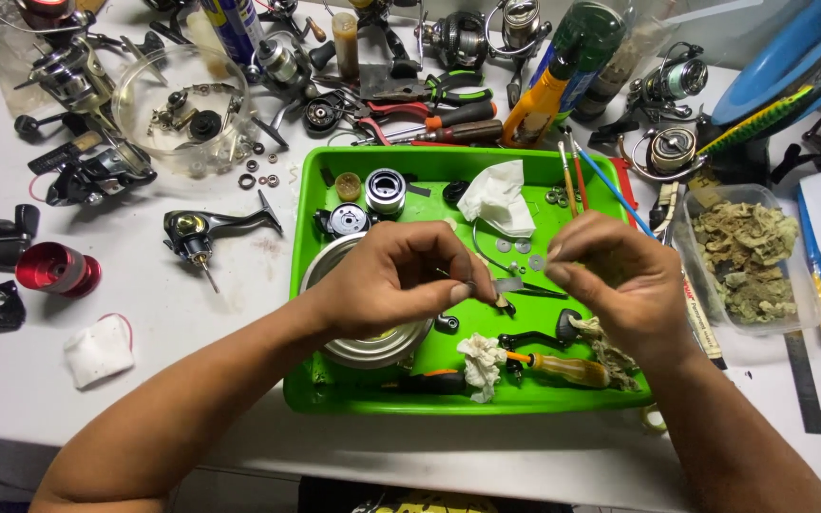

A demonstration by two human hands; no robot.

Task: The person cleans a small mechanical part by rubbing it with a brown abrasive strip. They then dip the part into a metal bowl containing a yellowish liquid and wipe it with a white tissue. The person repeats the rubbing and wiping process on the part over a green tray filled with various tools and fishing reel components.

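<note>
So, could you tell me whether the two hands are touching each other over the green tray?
Apart: the head view shows green tray between left hand and right hand.

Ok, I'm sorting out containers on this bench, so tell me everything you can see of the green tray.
The green tray is bright, glossy plastic by its look, rectangular with a raised rim and rounded corners. It lies flat on the white table, in front of the person. Inside lie a round metal tin, a spool, crumpled white tissue, small washers, brushes and a wooden-handled tool. The left hand and right hand hover above it.
</note>
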